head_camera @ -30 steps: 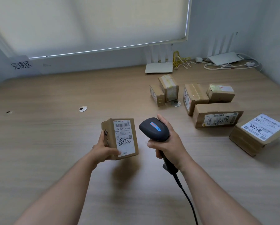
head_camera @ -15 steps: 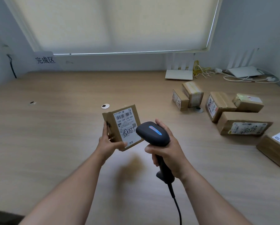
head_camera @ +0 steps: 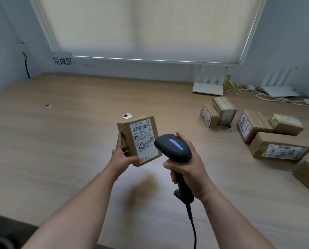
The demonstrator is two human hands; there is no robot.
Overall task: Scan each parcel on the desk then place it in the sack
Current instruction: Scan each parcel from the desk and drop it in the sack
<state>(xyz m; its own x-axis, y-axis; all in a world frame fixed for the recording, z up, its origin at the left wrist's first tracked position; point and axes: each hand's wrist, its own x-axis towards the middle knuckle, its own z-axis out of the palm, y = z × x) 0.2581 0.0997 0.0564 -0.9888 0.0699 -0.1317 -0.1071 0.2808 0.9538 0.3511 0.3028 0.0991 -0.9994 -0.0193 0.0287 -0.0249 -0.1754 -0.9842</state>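
Note:
My left hand (head_camera: 122,156) grips a small cardboard parcel (head_camera: 141,139) above the desk, its white shipping label facing me. Just to its right, my right hand (head_camera: 187,169) grips the handle of a black corded barcode scanner (head_camera: 173,148), whose head almost touches the parcel's right edge. Several more cardboard parcels (head_camera: 254,128) lie on the right side of the wooden desk (head_camera: 60,150). No sack shows in this view.
Two white routers (head_camera: 208,88) and loose white and yellow cables (head_camera: 268,97) sit along the back wall at right. A paper sign (head_camera: 63,61) with printed characters hangs at back left. Cable grommets (head_camera: 127,115) dot the desk. A dark object (head_camera: 1,236) lies at the lower left corner.
The view has swung left and slightly up, so the parcels on the desk sit further right. My left hand has lifted and tilted the parcel closer to the scanner head.

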